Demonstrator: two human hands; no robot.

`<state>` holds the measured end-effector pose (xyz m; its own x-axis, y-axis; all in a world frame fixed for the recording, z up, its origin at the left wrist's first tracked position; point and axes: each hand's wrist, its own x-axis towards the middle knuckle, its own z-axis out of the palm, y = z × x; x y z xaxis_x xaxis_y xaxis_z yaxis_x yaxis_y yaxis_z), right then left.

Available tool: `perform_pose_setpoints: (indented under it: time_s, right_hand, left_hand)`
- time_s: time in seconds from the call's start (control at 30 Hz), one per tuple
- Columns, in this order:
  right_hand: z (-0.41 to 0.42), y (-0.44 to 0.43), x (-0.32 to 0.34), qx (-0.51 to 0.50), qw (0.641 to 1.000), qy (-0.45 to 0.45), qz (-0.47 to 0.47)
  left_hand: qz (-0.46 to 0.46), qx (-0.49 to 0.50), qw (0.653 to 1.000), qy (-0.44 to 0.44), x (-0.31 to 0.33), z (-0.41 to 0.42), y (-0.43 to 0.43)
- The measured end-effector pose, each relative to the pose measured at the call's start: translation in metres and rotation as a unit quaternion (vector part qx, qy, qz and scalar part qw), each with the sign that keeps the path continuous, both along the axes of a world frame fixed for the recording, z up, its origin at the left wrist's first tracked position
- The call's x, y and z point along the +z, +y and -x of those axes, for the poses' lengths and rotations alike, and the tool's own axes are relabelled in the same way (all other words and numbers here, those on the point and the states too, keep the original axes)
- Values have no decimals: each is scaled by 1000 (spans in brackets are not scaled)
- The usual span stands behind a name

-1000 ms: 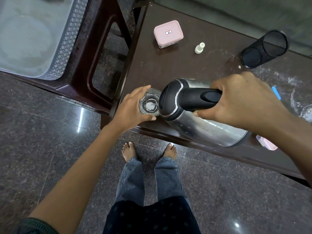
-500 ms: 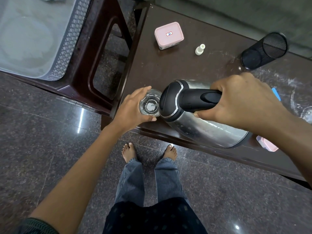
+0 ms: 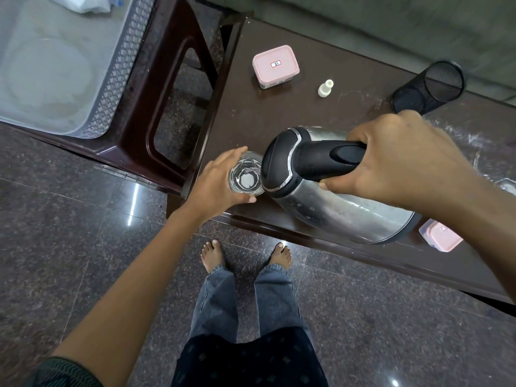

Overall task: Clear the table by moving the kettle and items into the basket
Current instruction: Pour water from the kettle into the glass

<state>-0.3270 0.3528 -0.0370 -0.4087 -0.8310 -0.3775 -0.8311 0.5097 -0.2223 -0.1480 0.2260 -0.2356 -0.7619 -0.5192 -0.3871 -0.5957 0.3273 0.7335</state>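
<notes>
A steel kettle [image 3: 335, 208] with a black lid and handle is tilted over the dark brown table [image 3: 293, 113], its top end against a clear glass [image 3: 247, 178]. My right hand [image 3: 402, 157] grips the kettle's black handle. My left hand [image 3: 220, 182] wraps around the glass near the table's front left corner. A grey lattice basket [image 3: 120, 68] stands on a brown stool at the upper left. On the table lie a pink lidded box [image 3: 275, 65], a small white bottle [image 3: 325, 88] and a black mesh cup [image 3: 430, 88] on its side.
A second pink box [image 3: 441, 236] sits at the table's front edge, partly hidden by my right arm. The brown stool's open frame [image 3: 173, 107] separates basket and table. Dark polished floor and my bare feet [image 3: 245, 252] are below.
The hands, kettle and glass hold nearly the same pose. The view has shifted slightly, showing a little more of the basket and table.
</notes>
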Motion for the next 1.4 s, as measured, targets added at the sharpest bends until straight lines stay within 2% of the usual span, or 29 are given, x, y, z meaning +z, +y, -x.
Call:
perform_pose_setpoints:
  time_s: [1.4]
  right_hand:
    - [-2, 0, 16, 1, 1000, 7, -21]
  left_hand:
    - [4, -1, 1000, -10, 1, 0, 0]
